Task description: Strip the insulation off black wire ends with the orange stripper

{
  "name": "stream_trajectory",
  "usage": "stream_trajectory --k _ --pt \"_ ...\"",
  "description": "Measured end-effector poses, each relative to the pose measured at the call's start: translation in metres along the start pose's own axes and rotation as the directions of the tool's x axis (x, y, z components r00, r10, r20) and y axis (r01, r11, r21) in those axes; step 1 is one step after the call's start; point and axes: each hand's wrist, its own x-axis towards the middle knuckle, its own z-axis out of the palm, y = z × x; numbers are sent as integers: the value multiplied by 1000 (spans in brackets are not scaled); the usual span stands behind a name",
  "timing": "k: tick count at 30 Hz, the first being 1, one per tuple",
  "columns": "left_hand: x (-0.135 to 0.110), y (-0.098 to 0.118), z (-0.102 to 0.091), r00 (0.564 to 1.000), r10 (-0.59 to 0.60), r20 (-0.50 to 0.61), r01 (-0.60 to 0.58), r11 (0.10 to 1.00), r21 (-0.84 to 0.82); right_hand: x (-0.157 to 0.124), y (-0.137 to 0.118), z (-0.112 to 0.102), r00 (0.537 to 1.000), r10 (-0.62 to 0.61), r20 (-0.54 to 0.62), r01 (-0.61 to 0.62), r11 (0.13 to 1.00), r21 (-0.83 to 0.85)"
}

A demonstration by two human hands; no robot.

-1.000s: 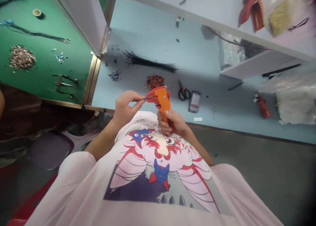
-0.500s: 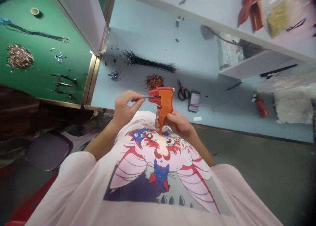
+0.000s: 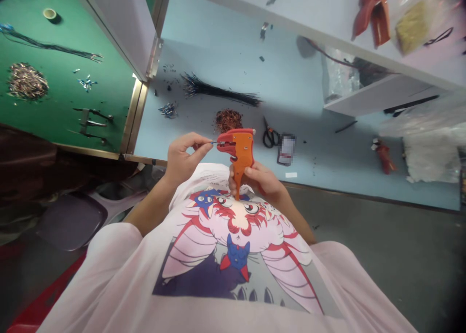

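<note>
A pale blue bench (image 3: 218,56) runs in front of us under a white shelf (image 3: 382,92), with a green table (image 3: 54,100) off to the left.

Our left hand (image 3: 184,156), raised over the near edge of the bench, pinches a short thin wire (image 3: 215,142) between thumb and forefinger. The wire's free end reaches into the mouth of the orange hand tool (image 3: 240,151). Our right hand (image 3: 260,180) is wrapped round the tool's handles, low against the chest, with the tool's head upright. The two hands are apart, joined only by the wire. It is so fine here that we cannot tell how deep it sits in the mouth.

In our judgement this goes best with the wire held level and in line with the mouth. We should pinch close to the tool so the wire does not bend, and squeeze the handles evenly without turning the wrist.

Just beyond the tool a heap of coppery scraps (image 3: 228,119) lies on the bench, with black scissors (image 3: 269,135) to its right. A bundle of black wires (image 3: 218,91) lies farther back. A small red tool (image 3: 382,156) sits well off to the right.
</note>
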Motion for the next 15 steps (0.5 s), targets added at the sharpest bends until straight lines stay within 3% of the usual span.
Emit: stream_trajectory --k 6,15 --pt "0 3 0 998 32 51 -32 999 0 1 1 1 1000 15 7 -15 1000 7" --pt "0 5 -4 997 63 41 -65 997 45 4 3 1 1000 10 15 -10 1000 -23"
